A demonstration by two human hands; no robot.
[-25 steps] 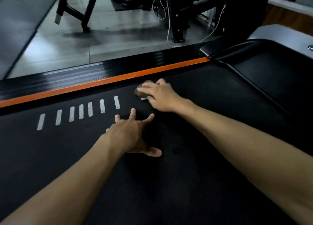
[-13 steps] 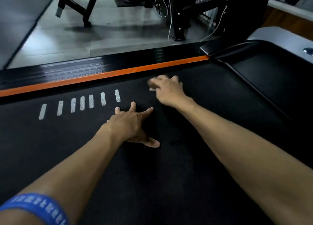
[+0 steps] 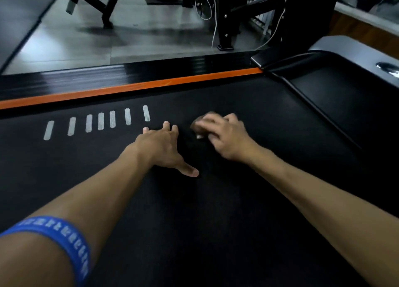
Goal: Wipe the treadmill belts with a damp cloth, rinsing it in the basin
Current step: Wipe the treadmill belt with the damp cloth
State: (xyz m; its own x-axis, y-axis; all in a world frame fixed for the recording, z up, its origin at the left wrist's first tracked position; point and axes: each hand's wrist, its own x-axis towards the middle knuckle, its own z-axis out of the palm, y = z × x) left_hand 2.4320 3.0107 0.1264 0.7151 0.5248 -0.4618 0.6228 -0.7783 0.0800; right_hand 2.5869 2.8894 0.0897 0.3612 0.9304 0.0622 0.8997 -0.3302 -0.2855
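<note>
Head view: black treadmill belt (image 3: 216, 232) fills the frame, orange side strip (image 3: 129, 86) along its far edge, row of pale dash marks (image 3: 99, 121) near that edge. Right hand (image 3: 224, 135) is on the belt's middle, fingers curled over a small wadded cloth (image 3: 199, 130), pressing it down; cloth mostly hidden, edge blurred. Left hand (image 3: 162, 148) lies flat just beside it, fingers spread and straight, thumb out, holding nothing, bracing on the belt. Blue wristband (image 3: 64, 241) on the left forearm. Motor cover (image 3: 345, 105) at the belt's right end. No basin in view. Risks: the belt may roll under the braced left palm if weight shifts; the small wad could slip out from under the right fingers on the grippy surface; a cloth left unrinsed would likely smear dirt.
</note>
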